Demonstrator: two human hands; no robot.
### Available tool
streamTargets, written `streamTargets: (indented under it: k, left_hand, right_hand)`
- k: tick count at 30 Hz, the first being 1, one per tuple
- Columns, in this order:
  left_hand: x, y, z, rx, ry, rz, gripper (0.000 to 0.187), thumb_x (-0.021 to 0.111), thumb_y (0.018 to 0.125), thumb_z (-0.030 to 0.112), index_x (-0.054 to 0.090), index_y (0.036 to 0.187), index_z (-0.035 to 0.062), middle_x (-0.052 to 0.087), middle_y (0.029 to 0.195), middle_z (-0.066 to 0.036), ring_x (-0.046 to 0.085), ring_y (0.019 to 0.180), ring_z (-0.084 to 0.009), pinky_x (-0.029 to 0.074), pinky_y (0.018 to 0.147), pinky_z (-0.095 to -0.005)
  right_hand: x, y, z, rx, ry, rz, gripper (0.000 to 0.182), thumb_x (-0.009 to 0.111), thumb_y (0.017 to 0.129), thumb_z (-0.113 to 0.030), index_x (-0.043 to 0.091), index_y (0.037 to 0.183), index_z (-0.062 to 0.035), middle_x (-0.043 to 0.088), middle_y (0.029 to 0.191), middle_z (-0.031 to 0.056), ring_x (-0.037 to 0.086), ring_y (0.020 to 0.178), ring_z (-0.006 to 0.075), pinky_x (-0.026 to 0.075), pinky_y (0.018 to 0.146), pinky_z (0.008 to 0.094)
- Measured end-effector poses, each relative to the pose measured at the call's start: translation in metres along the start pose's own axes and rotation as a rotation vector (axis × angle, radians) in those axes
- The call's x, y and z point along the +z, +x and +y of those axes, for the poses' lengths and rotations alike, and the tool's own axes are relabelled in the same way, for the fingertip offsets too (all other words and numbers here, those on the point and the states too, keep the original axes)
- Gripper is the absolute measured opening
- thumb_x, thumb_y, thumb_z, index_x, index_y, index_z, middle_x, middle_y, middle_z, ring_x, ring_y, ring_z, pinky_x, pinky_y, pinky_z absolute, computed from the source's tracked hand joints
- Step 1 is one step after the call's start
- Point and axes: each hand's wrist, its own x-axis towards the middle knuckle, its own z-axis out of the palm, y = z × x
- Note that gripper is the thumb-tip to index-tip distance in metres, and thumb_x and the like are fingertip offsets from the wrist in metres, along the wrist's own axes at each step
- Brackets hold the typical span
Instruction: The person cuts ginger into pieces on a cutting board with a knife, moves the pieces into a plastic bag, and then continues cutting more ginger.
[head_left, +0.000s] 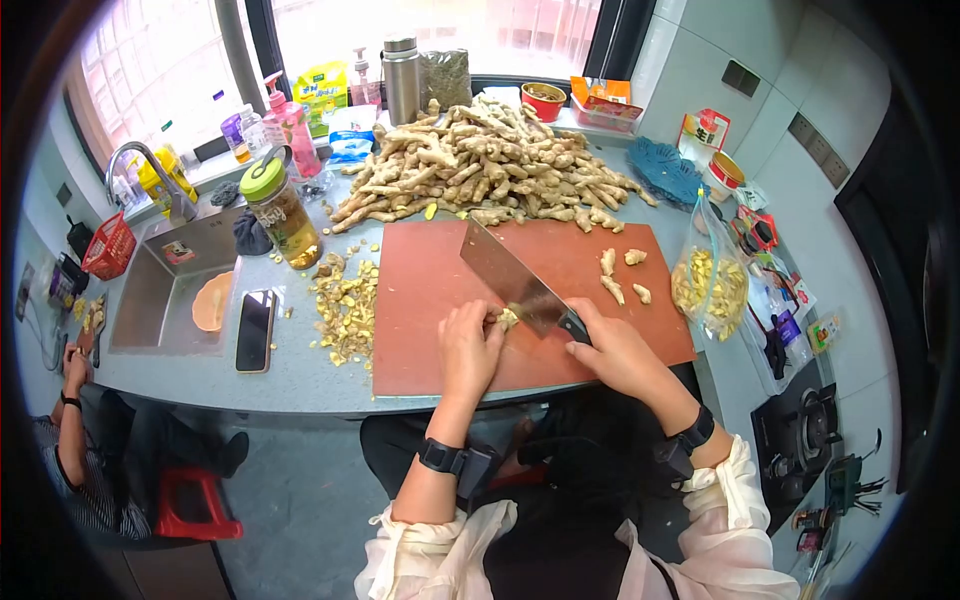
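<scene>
The ginger piece point(509, 318) is at the middle of the red-brown cutting board point(420, 270), pinched at the fingertips of the left hand point(468, 342), whose narrow grip covers much of it. From the right hand point(615, 348) it lies leftward and a little farther off; the left hand is the nearer, being in contact with it. The right hand's grip is wrapped around the dark handle of the knife point(512, 277), whose broad blade slants past the piece with its near-left edge just beside the pale visible end; whether the two touch, I cannot tell.

The knife's long axis runs diagonally, from the handle at near right to the squared end at far left, pointing toward the ginger heap point(480, 165). The piece's visible end points right, toward the blade, but the fingers hide too much to settle its long axis. Ginger slices point(345, 310) lie left of the board on the grey surface point(315, 390)
</scene>
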Motion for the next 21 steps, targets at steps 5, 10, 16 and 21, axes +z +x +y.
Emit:
streamTargets:
  k: [5,10,16,21]
  left_hand:
    - [0.001,0.0,-0.001,-0.004,-0.003,-0.003,0.015,0.076,0.081,0.013,0.065,0.09,0.007,0.067,0.085,-0.007,0.064,0.086,-0.0276,0.043,0.079,-0.0414]
    - [0.0,0.0,-0.001,-0.013,0.008,-0.005,0.014,0.075,0.082,0.013,0.065,0.09,0.0073,0.066,0.085,-0.007,0.063,0.086,-0.0269,0.042,0.08,-0.0407]
    - [-0.002,0.001,0.001,-0.017,0.022,-0.017,0.015,0.075,0.082,0.013,0.065,0.091,0.0076,0.065,0.084,-0.007,0.062,0.085,-0.027,0.042,0.08,-0.0406]
    - [-0.004,0.001,0.004,-0.009,0.03,-0.027,0.015,0.074,0.082,0.014,0.065,0.093,0.0096,0.064,0.088,-0.007,0.059,0.088,-0.029,0.041,0.08,-0.0417]
  right_hand:
    - [-0.001,0.0,-0.001,0.0,-0.032,-0.039,0.051,0.064,0.094,-0.015,0.04,0.139,-0.0108,0.068,0.106,0.0254,0.064,0.102,0.0463,0.049,0.083,0.0525]
    - [-0.004,0.003,-0.016,0.088,-0.138,-0.111,0.047,0.063,0.095,-0.017,0.039,0.134,-0.0091,0.068,0.101,0.0264,0.064,0.099,0.0474,0.05,0.081,0.0539]
    - [0.016,0.017,-0.016,0.006,-0.267,-0.059,0.037,0.058,0.094,-0.014,0.041,0.125,-0.0037,0.069,0.085,0.0242,0.068,0.083,0.0467,0.053,0.071,0.0569]
    - [0.038,0.042,-0.02,0.032,-0.296,-0.06,0.045,0.063,0.093,-0.017,0.04,0.13,-0.0033,0.07,0.087,0.0226,0.068,0.083,0.0454,0.052,0.07,0.0551]
